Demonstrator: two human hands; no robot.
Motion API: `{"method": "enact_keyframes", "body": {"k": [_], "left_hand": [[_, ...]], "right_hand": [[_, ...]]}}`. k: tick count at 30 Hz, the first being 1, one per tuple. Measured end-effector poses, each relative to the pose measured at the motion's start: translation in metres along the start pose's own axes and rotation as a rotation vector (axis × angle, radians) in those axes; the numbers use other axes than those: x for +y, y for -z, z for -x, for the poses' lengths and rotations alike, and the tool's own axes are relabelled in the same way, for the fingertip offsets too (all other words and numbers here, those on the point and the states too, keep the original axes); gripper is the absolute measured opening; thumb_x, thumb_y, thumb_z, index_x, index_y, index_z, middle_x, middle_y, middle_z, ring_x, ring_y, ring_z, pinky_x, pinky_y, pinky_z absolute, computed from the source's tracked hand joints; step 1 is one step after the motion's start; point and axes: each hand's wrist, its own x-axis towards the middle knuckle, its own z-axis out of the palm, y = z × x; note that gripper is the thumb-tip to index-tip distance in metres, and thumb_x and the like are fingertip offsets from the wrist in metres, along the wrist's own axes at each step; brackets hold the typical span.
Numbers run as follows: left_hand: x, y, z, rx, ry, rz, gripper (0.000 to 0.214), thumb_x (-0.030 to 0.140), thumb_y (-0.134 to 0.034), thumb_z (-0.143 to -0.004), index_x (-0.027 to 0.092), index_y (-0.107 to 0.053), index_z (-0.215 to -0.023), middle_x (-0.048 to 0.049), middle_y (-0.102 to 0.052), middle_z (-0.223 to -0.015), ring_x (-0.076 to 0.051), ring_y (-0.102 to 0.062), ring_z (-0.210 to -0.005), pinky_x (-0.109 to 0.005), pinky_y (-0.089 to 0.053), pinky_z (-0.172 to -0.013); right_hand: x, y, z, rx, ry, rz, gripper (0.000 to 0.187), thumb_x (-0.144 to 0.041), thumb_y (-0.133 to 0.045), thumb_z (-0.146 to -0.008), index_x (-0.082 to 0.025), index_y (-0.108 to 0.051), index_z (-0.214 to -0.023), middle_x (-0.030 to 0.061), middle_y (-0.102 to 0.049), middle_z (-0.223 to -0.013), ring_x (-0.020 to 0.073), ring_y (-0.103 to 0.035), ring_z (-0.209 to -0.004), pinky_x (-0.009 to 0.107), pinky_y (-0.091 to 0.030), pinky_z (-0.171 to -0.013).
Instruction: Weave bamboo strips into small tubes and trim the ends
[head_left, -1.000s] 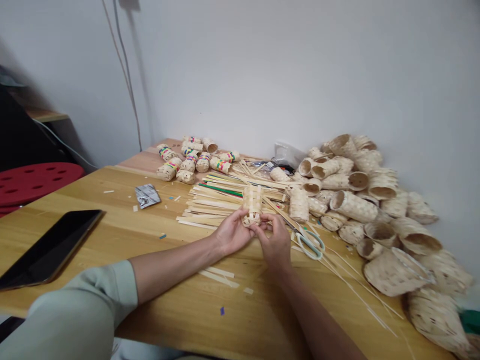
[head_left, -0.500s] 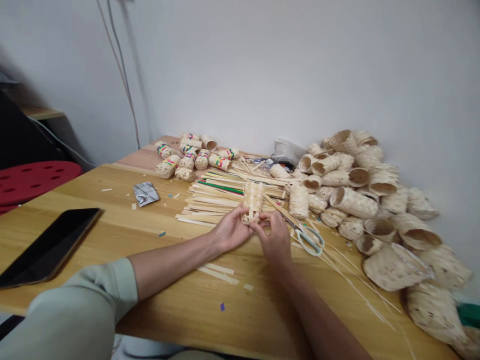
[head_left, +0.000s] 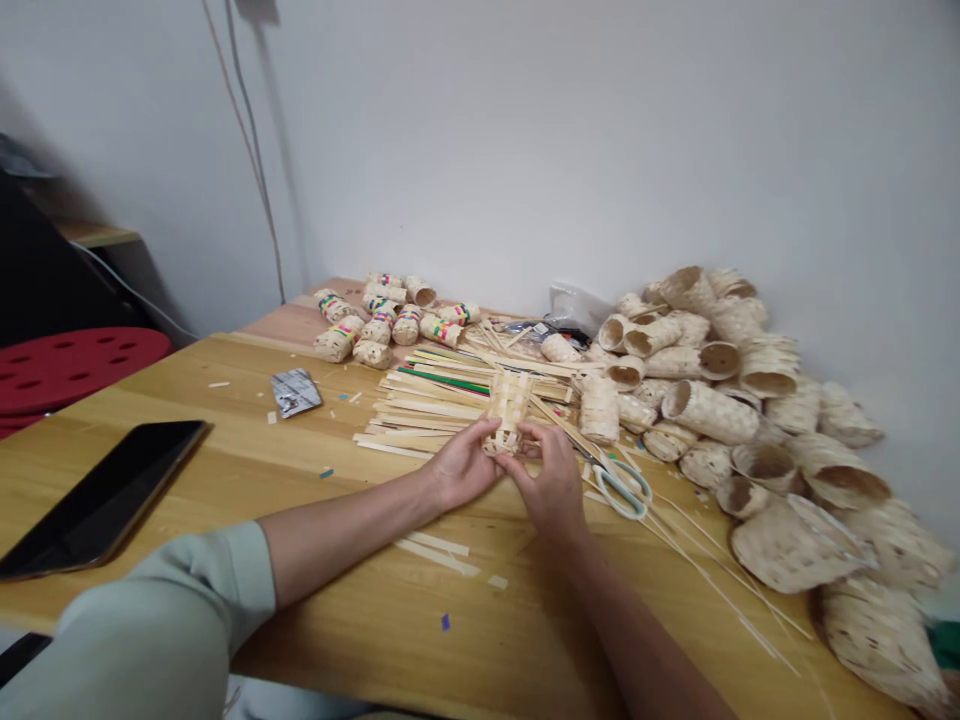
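A small half-woven bamboo basket [head_left: 508,406] with loose upright strips stands between my hands above the wooden table [head_left: 225,470]. My left hand [head_left: 461,465] pinches its lower left side, fingers closed on it. My right hand [head_left: 551,480] grips its lower right side with thumb and fingers pressed together. Behind the basket lies a pile of flat bamboo strips [head_left: 427,400], some green and red.
Scissors [head_left: 619,485] lie just right of my right hand. Several plain woven baskets [head_left: 720,400] are heaped at the right, colour-banded ones [head_left: 382,320] at the back. A dark phone [head_left: 105,500] lies left, a foil packet [head_left: 295,391] nearby. A red stool [head_left: 67,365] stands beyond the table.
Both hands stay on the small basket with slight finger shifts; the view wobbled a little. Nothing was let go or picked up.
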Motion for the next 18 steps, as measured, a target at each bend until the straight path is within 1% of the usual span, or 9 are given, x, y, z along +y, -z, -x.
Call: {"method": "enact_keyframes", "body": {"k": [3, 9, 14, 18], "left_hand": [[0.0007, -0.0018, 0.001, 0.0, -0.019, -0.012, 0.013, 0.009, -0.055, -0.077, 0.01, -0.061, -0.089, -0.0082, -0.068, -0.082, -0.016, -0.064, -0.072, -0.021, -0.045, -0.057], [0.001, -0.0044, 0.0033, -0.059, 0.019, -0.047, 0.02, 0.01, -0.053, -0.074, 0.006, -0.062, -0.091, -0.0112, -0.068, -0.083, -0.019, -0.065, -0.076, -0.022, -0.048, -0.06], [-0.0003, -0.0054, 0.0043, -0.078, -0.025, -0.03, 0.021, 0.006, -0.053, -0.071, 0.009, -0.061, -0.09, -0.0093, -0.067, -0.083, -0.016, -0.063, -0.075, -0.02, -0.046, -0.058], [-0.002, -0.0037, 0.0034, -0.085, -0.046, -0.006, 0.024, 0.004, -0.054, -0.07, 0.011, -0.061, -0.092, -0.0075, -0.066, -0.087, -0.014, -0.062, -0.076, -0.018, -0.043, -0.055]], "right_hand": [[0.0015, 0.0001, 0.0002, 0.006, 0.021, 0.017, 0.031, -0.031, -0.066, -0.081, -0.021, -0.053, -0.109, 0.0089, -0.058, -0.103, 0.0248, -0.055, -0.099, 0.042, -0.05, -0.084], [-0.0015, 0.0015, -0.0002, 0.003, 0.017, 0.018, 0.03, -0.029, -0.067, -0.08, -0.021, -0.053, -0.106, 0.0081, -0.057, -0.103, 0.0236, -0.054, -0.099, 0.04, -0.05, -0.082], [-0.0031, 0.0027, 0.0002, 0.004, 0.03, 0.01, 0.027, -0.027, -0.066, -0.081, -0.022, -0.052, -0.103, 0.0076, -0.056, -0.103, 0.0234, -0.053, -0.1, 0.04, -0.049, -0.083], [-0.0024, 0.0011, 0.0005, 0.011, 0.031, 0.006, 0.024, -0.026, -0.065, -0.082, -0.022, -0.053, -0.102, 0.0074, -0.056, -0.102, 0.0234, -0.053, -0.1, 0.041, -0.05, -0.084]]}}
